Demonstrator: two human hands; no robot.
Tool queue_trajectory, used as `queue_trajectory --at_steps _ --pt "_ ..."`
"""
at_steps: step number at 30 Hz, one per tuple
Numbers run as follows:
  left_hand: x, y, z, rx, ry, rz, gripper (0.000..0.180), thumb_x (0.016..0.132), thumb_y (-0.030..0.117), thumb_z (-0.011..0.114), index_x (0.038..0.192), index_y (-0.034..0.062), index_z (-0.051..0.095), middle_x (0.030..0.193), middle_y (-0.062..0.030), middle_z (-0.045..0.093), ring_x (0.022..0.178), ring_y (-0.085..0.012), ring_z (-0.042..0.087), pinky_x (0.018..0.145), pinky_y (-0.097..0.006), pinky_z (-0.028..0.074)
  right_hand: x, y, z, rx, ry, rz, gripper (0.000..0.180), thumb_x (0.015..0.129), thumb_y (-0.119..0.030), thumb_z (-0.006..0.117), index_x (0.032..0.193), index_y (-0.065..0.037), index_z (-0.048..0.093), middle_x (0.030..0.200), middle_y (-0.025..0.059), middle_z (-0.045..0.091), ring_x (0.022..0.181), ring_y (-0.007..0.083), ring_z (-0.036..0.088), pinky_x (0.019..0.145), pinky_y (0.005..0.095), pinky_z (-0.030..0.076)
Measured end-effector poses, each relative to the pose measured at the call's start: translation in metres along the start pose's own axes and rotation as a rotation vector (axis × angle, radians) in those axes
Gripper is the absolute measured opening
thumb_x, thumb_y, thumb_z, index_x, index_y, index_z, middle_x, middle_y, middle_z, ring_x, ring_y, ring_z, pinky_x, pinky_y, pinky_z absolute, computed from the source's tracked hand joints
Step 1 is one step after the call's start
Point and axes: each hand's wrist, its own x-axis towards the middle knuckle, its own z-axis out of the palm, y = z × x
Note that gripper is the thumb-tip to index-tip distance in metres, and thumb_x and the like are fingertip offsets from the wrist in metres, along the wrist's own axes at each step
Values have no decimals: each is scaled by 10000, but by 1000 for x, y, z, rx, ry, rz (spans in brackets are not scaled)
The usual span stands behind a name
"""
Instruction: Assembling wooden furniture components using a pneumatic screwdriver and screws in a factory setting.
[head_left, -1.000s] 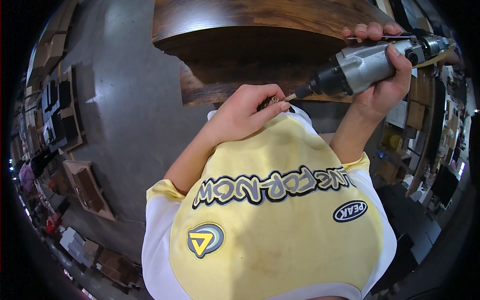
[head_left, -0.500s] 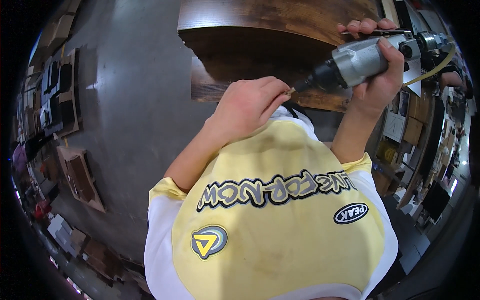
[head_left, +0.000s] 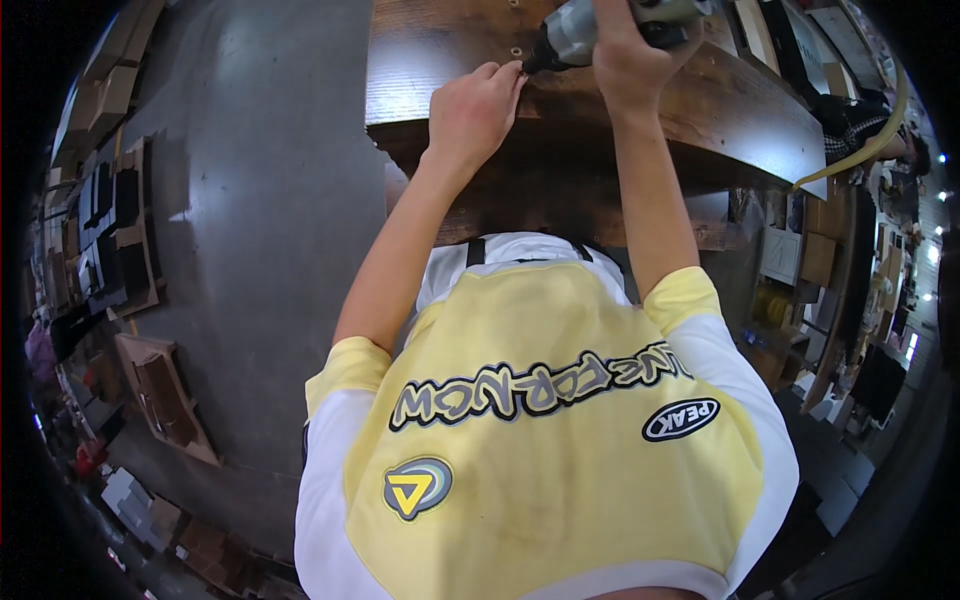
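Note:
My right hand [head_left: 632, 62] grips a grey air screwdriver [head_left: 573, 35] with a black nose, tilted down to the left. Its upper part is cut off by the top of the view. At the tip of the nose, the fingers of my left hand [head_left: 472, 112] are pinched together on a small fastener, perhaps a screw, mostly hidden by the fingertips. Both hands are over a dark brown wood-grain panel [head_left: 410, 72], close to its near edge. Small round holes show in the panel's top beside the driver's nose.
A yellow air hose [head_left: 878, 148] curves down at the right. Beneath the top panel is a lower wood-grain board [head_left: 480, 218]. Cardboard boxes [head_left: 820, 255] stand at the right. Stacked dark panels [head_left: 125, 225] and a framed board [head_left: 168, 400] lie on the grey floor [head_left: 260, 260] at left.
Both hands have moved away from my body and up over the panel's top, the driver shifting left as well. The driver's nose stays at my left fingertips. More of the panel shows.

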Motion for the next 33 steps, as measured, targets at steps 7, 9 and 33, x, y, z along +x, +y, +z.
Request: queue_trajectory --at_steps 7,9,33 --pt "8 -14 0 -21 -27 -79 170 963 202 674 1083 120 763 881 -82 735 682 -300 693 629 -384 560 9 36 6 -51 -6 -39 295 890 93 642 1131 -48 548 937 78 661 833 147 663 699 266 542" --pt "10 -18 2 -76 -9 -121 167 965 190 670 1077 114 766 887 -89 741 694 -303 698 640 -380 563 13 41 9 -19 0 -51 293 891 98 635 1130 -46 548 938 77 658 834 149 663 700 268 543" --pt "10 -31 -11 -726 58 -429 269 1020 156 502 834 7 626 634 -13 504 597 -84 447 550 -274 370 13 26 27 -125 -174 158 155 891 81 653 983 -6 564 763 59 646 532 98 603 466 248 496"
